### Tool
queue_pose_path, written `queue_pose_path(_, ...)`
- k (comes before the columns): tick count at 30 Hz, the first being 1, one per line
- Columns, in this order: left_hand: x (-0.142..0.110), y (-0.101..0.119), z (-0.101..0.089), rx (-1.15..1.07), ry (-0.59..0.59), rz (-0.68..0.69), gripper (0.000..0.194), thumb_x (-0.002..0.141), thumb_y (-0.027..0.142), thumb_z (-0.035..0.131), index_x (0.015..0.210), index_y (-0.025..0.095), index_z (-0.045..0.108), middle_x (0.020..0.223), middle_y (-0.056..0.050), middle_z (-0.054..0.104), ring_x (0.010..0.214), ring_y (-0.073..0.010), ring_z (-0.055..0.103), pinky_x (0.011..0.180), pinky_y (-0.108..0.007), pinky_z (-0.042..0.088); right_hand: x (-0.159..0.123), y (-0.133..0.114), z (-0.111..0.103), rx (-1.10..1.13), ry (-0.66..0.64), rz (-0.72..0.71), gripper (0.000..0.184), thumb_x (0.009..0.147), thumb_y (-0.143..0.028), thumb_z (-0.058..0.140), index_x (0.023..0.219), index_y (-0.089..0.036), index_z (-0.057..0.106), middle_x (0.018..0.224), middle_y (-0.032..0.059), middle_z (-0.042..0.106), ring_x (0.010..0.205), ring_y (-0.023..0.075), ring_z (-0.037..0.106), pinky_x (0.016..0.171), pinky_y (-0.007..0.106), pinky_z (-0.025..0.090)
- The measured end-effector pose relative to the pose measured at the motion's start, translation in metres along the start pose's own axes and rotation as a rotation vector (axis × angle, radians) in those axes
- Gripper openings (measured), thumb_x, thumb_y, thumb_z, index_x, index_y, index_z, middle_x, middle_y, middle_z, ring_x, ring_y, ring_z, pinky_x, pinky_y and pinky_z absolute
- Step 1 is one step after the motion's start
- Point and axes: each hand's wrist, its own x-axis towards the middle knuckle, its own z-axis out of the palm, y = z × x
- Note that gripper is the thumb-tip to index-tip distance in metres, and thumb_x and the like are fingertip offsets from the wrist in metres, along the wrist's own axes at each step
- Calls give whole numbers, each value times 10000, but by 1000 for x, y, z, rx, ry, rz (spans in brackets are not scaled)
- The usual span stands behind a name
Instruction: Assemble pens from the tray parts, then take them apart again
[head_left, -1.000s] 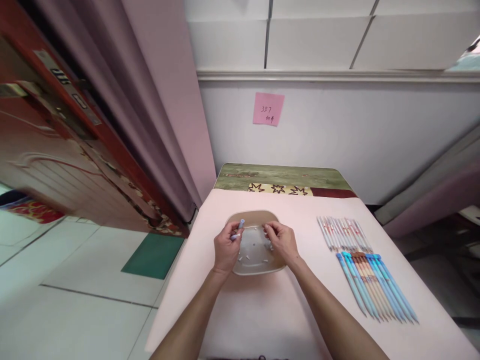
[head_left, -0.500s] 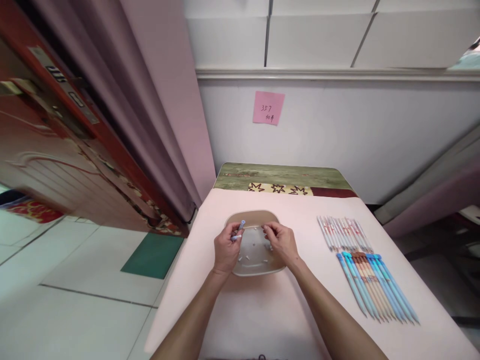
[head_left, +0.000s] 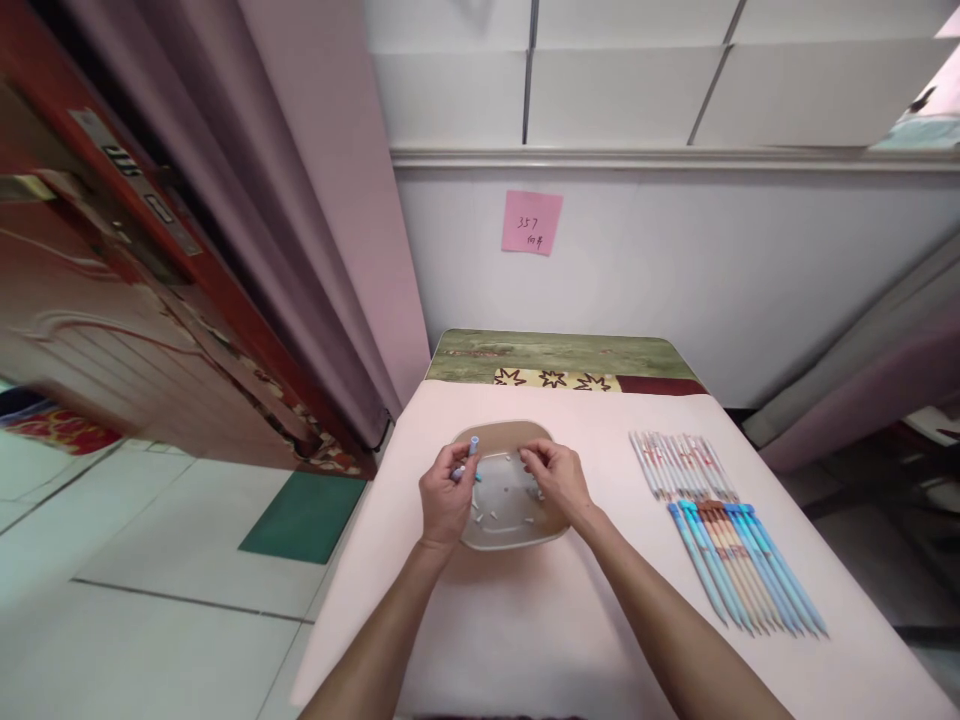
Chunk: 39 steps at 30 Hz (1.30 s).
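Tubes [head_left: 474, 446] are clasped by the left hand's [head_left: 444, 500] fingers over the bowl [head_left: 506, 541]; the right hand's [head_left: 561, 480] fingers bend close, their grip unclear. Below, a pale cover [head_left: 502, 620] lies on the counter [head_left: 562, 350], pens [head_left: 731, 570] at right. Beyond: pink note [head_left: 532, 222], wall [head_left: 637, 250], red door [head_left: 112, 330].

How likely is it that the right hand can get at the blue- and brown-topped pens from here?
Probably yes: the right hand is at the bowl, and only bare pink cloth seems to separate it from the pens. Whether its pinched fingertips hold something small is unclear.
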Motion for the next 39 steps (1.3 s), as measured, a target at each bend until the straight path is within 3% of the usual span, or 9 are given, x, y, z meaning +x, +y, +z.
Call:
queue_pose_path(3, 1, 13, -11, -42, 67, -21, 270, 808, 418, 624, 949, 187, 638, 799, -11, 686, 607, -111, 589, 579, -212, 498, 0, -15, 7, -212, -182, -144, 212, 849, -324, 562, 957, -226, 716, 873, 26, 735, 769, 169, 670, 713, 252, 481)
queue_pose_path(7, -5, 30, -26, -41, 86, -25, 259, 800, 406, 638, 941, 190, 639, 762, -4, 669, 596, -107, 583, 561, -202, 477, -8, -36, 33, -560, -490, -342, 238, 819, -275, 593, 1026, -235, 702, 1022, 45, 711, 834, 183, 667, 733, 254, 463)
queue_pose_path(12, -20, 37, -36, -28, 65, -39, 255, 790, 389, 662, 951, 193, 640, 770, 1, 663, 578, -102, 558, 568, -209, 478, -10, -41, 56, -670, -586, -358, 170, 788, -171, 586, 885, -182, 725, 942, 89, 721, 830, 217, 670, 692, 264, 463)
queue_pose_path(17, -27, 36, -41, -16, 39, -45, 235, 796, 363, 670, 965, 200, 645, 767, 9, 645, 588, -99, 536, 565, -203, 463, 10, -31, 17, -791, -465, -208, 158, 769, -96, 591, 861, -129, 716, 938, 161, 707, 835, 246, 667, 696, 285, 455)
queue_pose_path(23, -27, 33, -42, -40, 13, -75, 258, 794, 375, 669, 979, 196, 649, 807, -5, 664, 590, -100, 515, 567, -208, 474, 16, -24, -48, -836, -210, -54, 238, 922, -244, 436, 990, -226, 664, 1021, 79, 692, 884, 215, 651, 683, 276, 416)
queue_pose_path(26, -27, 27, -40, -18, 16, -81, 269, 784, 392, 673, 962, 190, 656, 821, -15, 670, 602, -104, 526, 570, -207, 474, 4, -11, -52, -820, -104, 107, 277, 917, -382, 461, 1071, -213, 617, 985, 87, 698, 864, 226, 649, 676, 286, 401)
queue_pose_path(29, -29, 22, -40, -1, 11, -84, 279, 784, 406, 669, 963, 193, 657, 781, -8, 663, 584, -105, 521, 559, -206, 465, -11, 7, -43, -702, -128, 238, 315, 853, -418, 544, 1068, -195, 606, 919, 91, 711, 844, 230, 648, 658, 276, 378)
queue_pose_path(34, -31, 25, -36, 16, -10, -78, 289, 778, 421, 665, 961, 198, 662, 714, 6, 648, 561, -108, 515, 552, -209, 455, -29, 25, -37, -615, -144, 257, 176, 833, -237, 500, 931, -155, 621, 872, 102, 712, 806, 200, 642, 640, 249, 346)
queue_pose_path(39, -29, 35, -7, -11, -43, -57, 275, 783, 414, 659, 951, 195, 661, 751, -7, 666, 614, -118, 566, 575, -206, 465, -48, 30, -52, -578, -103, 265, 185, 823, -218, 488, 936, -149, 618, 828, 88, 705, 779, 194, 632, 631, 244, 327)
